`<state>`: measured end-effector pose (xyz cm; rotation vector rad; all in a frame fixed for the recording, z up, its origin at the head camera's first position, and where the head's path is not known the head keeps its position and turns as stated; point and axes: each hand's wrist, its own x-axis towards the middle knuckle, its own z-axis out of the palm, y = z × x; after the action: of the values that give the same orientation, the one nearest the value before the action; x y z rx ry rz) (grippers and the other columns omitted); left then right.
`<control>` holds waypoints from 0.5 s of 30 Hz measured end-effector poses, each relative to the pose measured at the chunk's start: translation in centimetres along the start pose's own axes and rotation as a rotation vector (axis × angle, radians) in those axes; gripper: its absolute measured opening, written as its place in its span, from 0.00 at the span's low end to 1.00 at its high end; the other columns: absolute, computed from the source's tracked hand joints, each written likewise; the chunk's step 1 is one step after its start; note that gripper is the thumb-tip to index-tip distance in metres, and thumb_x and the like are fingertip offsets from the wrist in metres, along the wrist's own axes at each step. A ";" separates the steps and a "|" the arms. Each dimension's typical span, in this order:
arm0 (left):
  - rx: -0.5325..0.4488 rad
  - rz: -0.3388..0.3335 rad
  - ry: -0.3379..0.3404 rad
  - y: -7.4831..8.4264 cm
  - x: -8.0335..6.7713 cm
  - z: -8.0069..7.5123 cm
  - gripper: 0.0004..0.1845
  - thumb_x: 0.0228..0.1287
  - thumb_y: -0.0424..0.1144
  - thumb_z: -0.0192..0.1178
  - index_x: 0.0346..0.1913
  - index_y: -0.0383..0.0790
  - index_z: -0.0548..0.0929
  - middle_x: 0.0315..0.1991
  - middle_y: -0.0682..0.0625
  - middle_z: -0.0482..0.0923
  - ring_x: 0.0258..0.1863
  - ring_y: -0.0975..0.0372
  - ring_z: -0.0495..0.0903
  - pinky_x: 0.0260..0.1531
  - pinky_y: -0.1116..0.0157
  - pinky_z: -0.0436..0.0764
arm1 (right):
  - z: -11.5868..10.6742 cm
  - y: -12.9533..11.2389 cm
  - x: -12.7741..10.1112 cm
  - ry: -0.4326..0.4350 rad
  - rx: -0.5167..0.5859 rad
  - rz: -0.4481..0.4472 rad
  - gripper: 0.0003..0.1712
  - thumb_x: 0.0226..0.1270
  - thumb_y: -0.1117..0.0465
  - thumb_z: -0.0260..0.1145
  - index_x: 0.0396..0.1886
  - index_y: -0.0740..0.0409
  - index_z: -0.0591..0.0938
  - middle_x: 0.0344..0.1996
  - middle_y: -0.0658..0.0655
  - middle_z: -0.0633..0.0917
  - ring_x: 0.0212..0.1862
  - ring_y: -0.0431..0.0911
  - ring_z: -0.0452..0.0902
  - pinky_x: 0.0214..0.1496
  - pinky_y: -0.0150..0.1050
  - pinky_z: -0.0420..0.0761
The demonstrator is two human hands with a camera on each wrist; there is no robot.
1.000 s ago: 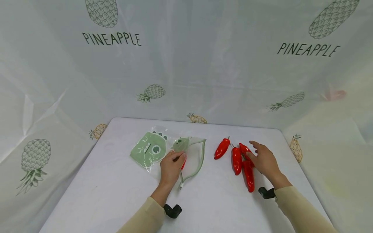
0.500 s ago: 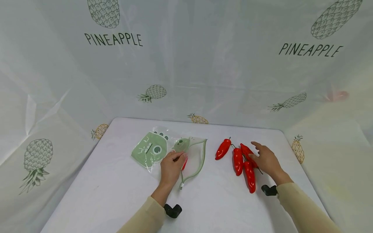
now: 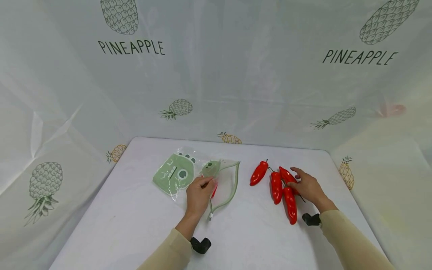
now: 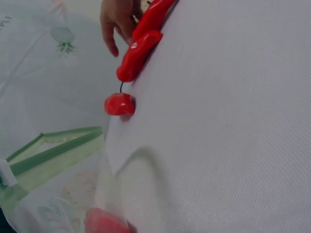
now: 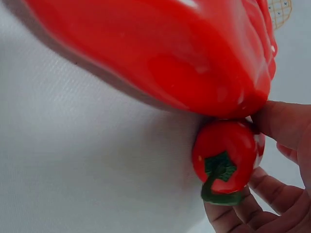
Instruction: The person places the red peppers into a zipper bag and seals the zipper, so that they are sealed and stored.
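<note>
My left hand (image 3: pixel 197 197) pinches the edge of a clear zip bag (image 3: pixel 175 174) with a green monster face and green zip strips. The strips stand apart at its mouth (image 4: pixel 53 150), seen in the left wrist view. Inside lies a red chili pepper (image 4: pixel 104 222), partly covered by my hand in the head view. My right hand (image 3: pixel 309 190) is at the rightmost loose chili pepper (image 3: pixel 286 174). In the right wrist view, thumb and fingers lie on either side of that pepper (image 5: pixel 227 145), its green stem showing. It still rests against its neighbour.
More red chili peppers lie close by: one (image 3: pixel 258 173) apart at the left, one (image 3: pixel 276 188) in the middle, one (image 3: pixel 290 206) nearest me. All are on the white tabletop (image 3: pixel 135 228). A pineapple-print sheet (image 3: pixel 216 75) hangs behind the table.
My right hand has come down a little onto the rightmost chili pepper, its thumb and fingers closing in around it. My left hand and the bag stay in place.
</note>
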<state>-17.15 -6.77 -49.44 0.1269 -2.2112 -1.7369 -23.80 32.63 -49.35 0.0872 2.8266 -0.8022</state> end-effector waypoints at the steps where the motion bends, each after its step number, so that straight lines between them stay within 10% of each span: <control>1: -0.002 -0.001 -0.001 0.0 0.0 0.0 0.07 0.66 0.33 0.71 0.44 0.37 0.94 0.34 0.48 0.84 0.33 0.66 0.78 0.31 0.75 0.77 | 0.0 0.1 0.0 -0.004 0.002 0.000 0.45 0.73 0.54 0.71 0.82 0.61 0.61 0.66 0.79 0.72 0.55 0.67 0.81 0.45 0.53 0.91; 15: 0.011 -0.022 -0.002 -0.1 0.0 0.0 0.07 0.67 0.33 0.71 0.45 0.39 0.94 0.35 0.49 0.85 0.34 0.66 0.79 0.32 0.75 0.78 | -0.4 0.5 0.0 0.052 0.030 -0.014 0.45 0.72 0.56 0.70 0.82 0.63 0.60 0.64 0.79 0.74 0.58 0.70 0.77 0.46 0.56 0.90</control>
<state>-17.20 -6.83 -49.55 0.1519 -2.2291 -1.7372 -23.83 33.25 -49.30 0.0945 2.8669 -0.8580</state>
